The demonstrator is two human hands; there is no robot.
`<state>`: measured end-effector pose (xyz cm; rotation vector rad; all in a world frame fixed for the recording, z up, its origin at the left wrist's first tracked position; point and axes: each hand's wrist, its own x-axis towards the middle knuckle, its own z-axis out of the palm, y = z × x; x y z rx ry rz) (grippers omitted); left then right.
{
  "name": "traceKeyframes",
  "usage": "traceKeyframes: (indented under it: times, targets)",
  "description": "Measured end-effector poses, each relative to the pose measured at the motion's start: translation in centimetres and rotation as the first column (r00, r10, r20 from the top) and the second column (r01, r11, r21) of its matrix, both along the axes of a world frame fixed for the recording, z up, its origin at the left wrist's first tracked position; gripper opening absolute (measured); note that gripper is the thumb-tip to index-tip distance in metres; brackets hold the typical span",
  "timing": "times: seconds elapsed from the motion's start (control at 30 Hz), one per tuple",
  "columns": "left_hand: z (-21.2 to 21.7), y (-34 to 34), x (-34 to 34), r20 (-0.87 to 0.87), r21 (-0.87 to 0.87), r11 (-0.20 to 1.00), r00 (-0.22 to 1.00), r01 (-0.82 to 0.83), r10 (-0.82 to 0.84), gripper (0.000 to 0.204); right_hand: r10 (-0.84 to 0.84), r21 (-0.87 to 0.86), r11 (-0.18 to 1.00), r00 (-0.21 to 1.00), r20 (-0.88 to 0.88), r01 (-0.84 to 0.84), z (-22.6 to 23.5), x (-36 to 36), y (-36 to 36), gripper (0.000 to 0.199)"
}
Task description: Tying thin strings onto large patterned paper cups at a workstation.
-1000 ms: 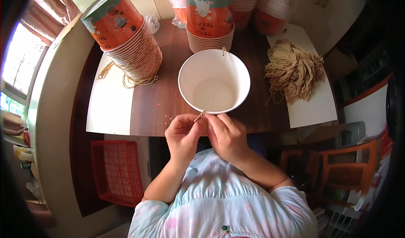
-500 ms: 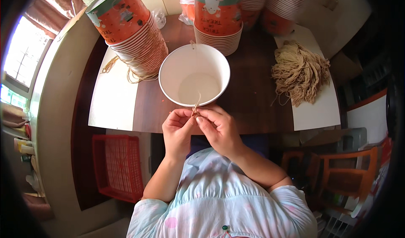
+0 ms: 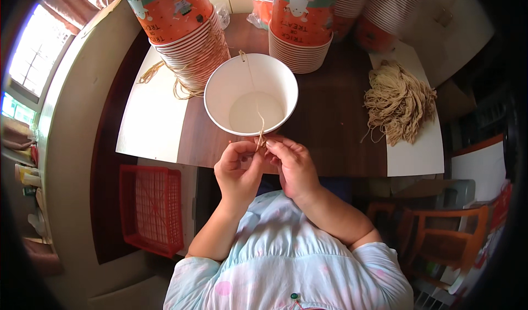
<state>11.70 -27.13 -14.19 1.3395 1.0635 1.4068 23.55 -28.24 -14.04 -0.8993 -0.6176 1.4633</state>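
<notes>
Tan string pinched between both hands at frame centre: left hand and right hand fingertips pressed on it; knot hidden. White paper bucket just above. Orange bucket stacks cut off at top.

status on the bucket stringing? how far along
Done: one end of the tan string looks fixed at the far rim of the white paper bucket. In hand: the left hand and right hand pinch its other end at the near rim. Left: the bundle of strings on the table and the stacked buckets; whether those stacks are strung is unclear.
</notes>
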Motion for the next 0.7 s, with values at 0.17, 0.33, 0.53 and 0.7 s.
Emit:
traceKeyframes:
  times: [0.17,0.33,0.53,0.7]
  targets:
    - [0.4,0.1,0.0,-0.190,0.206,0.976,0.976,-0.067,0.107,0.012,0.034,-0.070,0.997,0.995,-0.098,-0.041,0.2,0.3,0.0,0.024]
    - [0.7,0.1,0.1,-0.349,0.381,0.920,0.908,-0.091,0.234,0.014,0.031,-0.084,0.996,0.999,-0.030,-0.034,0.8,0.2,-0.2,0.025]
    - [0.6,0.4,-0.3,-0.401,0.457,0.888,0.880,-0.048,0.253,0.024,0.012,-0.089,0.996,0.999,0.030,-0.009,1.4,0.0,-0.5,0.025]
    - [1.3,0.6,-0.3,-0.497,0.613,0.789,0.793,0.033,0.353,0.024,-0.009,-0.076,0.997,0.999,0.041,0.012,1.4,-0.4,-0.4,0.025]
